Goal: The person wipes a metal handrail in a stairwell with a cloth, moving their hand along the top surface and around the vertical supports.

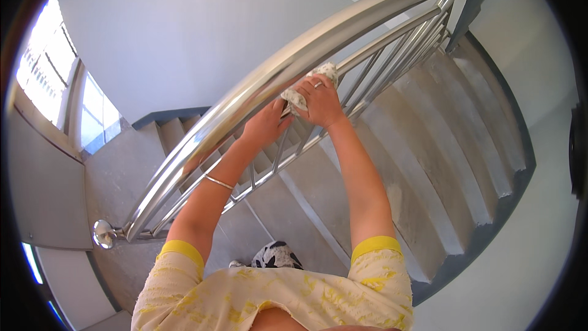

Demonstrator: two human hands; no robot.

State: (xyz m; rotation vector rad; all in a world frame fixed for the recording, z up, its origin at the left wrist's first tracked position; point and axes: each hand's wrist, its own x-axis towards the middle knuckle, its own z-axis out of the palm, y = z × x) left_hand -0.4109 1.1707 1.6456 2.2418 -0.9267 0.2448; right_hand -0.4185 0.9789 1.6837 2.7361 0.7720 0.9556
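Observation:
A stainless-steel stair railing slants across my view, its thick handrail [275,71] uppermost and a thinner horizontal tube [390,37] beneath it. My right hand [321,101], with a ring on one finger, presses a pale, dark-speckled cloth [325,73] around the thinner tube. Part of the cloth bulges out on the left of that hand. Close beside it, my left hand [265,124] is at the same tube just under the handrail. Its fingers are partly hidden, so whether it grips the tube or the cloth's edge is unclear. A bangle circles my left wrist.
Concrete stairs [413,147] rise to the right along a wall with a dark grey skirting band [491,234]. Upright metal bars [278,149] stand below the tube. Another flight [172,135] shows beyond the railing. A round steel end cap [104,234] and a bright window [48,62] are at left.

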